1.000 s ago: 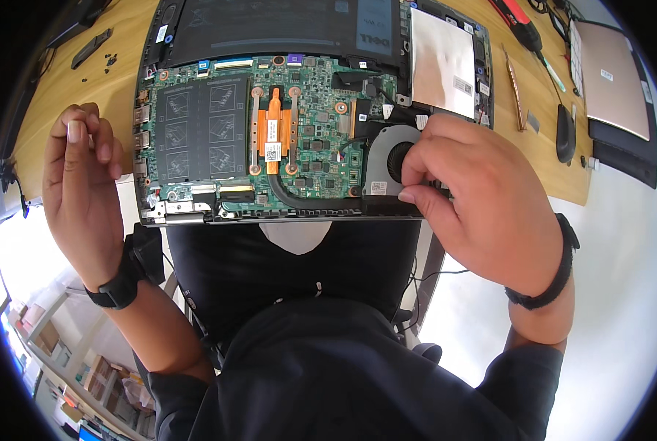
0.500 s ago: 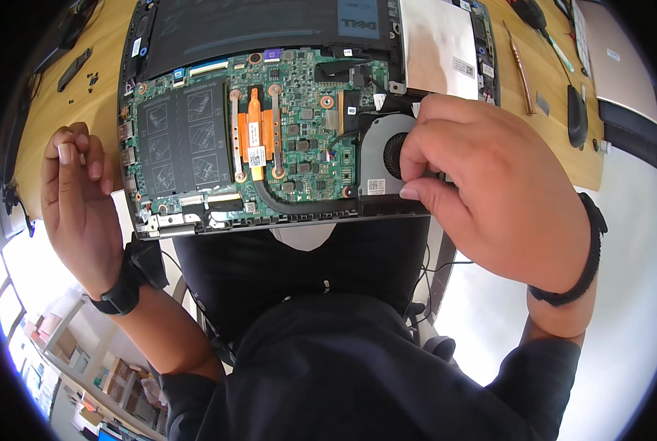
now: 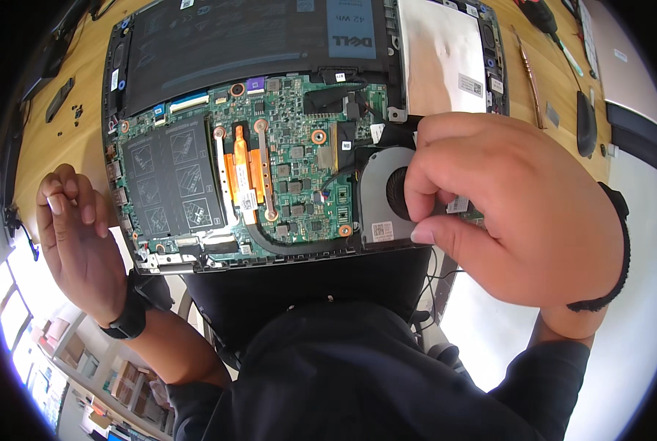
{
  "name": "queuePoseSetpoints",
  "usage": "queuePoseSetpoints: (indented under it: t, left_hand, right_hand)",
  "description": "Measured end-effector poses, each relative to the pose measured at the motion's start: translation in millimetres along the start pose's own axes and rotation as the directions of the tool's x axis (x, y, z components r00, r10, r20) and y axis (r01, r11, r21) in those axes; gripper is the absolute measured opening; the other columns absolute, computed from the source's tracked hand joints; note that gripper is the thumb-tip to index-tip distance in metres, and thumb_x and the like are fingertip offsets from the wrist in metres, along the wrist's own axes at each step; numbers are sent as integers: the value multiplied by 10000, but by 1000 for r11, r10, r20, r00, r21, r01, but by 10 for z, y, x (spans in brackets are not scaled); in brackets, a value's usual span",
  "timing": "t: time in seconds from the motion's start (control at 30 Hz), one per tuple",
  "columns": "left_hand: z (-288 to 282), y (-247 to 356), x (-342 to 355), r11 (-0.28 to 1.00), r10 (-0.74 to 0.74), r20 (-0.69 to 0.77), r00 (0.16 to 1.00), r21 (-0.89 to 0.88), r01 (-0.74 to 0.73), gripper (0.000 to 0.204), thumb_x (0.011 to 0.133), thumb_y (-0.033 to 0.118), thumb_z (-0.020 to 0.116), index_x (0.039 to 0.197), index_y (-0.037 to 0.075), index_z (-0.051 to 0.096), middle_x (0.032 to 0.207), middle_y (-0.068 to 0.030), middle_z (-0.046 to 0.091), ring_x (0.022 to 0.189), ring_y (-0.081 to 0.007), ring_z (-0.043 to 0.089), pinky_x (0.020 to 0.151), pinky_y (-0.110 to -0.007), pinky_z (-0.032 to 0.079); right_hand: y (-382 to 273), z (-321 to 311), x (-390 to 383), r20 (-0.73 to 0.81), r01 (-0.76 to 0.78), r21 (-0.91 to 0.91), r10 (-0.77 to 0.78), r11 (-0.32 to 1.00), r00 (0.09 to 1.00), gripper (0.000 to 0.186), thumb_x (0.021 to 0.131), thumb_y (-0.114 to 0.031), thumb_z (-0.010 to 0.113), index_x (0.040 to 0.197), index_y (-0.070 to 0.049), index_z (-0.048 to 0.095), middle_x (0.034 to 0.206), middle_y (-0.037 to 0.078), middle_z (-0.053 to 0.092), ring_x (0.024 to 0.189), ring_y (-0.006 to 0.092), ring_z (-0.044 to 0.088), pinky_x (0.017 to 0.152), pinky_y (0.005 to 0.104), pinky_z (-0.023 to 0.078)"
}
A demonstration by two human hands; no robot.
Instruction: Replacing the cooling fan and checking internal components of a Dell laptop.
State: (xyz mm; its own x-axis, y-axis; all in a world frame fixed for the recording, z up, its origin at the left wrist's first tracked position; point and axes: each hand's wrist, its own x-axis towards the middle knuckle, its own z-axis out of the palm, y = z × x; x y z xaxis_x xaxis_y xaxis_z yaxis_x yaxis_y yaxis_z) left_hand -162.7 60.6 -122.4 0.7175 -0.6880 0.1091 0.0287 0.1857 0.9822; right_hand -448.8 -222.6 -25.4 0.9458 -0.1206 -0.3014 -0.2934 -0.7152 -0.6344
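Note:
An opened laptop base (image 3: 314, 256) lies before me, its green circuit board (image 3: 292, 151) exposed. My right hand (image 3: 519, 209) bends over the grey cooling fan (image 3: 380, 184) at the near right. Thumb and forefinger are drawn together low against the fan's right part; anything between their tips is too hidden to make out. A copper heat sink (image 3: 242, 176) with a dark pipe running to the fan sits mid-board. My left hand (image 3: 75, 228) hovers beside the base's left edge, palm up, fingers curled and thumb against them, with nothing visible in it.
A black battery (image 3: 248, 44) and a silver plate (image 3: 439, 51) fill the base's far part. On the wooden table lie a thin copper-coloured screwdriver (image 3: 530, 81), a red-and-black screwdriver (image 3: 538, 16), a black tool (image 3: 586, 125) and small screws (image 3: 77, 112). A pinkish laptop lid (image 3: 630, 59) stands right.
In the picture, the laptop sits lower and slightly further left, and both hands are lower. The right thumb and forefinger keep their bent pose at the fan.

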Motion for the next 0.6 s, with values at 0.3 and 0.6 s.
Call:
queuePoseSetpoints:
  t: [0.3,0.6]
  left_hand:
    - [-72,-16,-9,1000,7,38,999,-11,-7,168,1141,120,471,1223,3,559,1099,-76,473,815,-95,466,650,-230,403]
    - [-11,-17,-34,999,25,41,999,-29,-24,188,1141,112,463,1249,-5,564,1109,-82,473,828,-93,455,645,-213,405]
  right_hand:
    - [-59,-21,4,-6,-54,7,54,999,999,281,657,-57,840,842,-45,629,837,112,604,763,328,624,665,411,481]
    - [-143,-79,36,-68,-66,-90,60,994,996,321,586,0,803,838,-48,612,843,97,559,725,269,566,652,356,451]
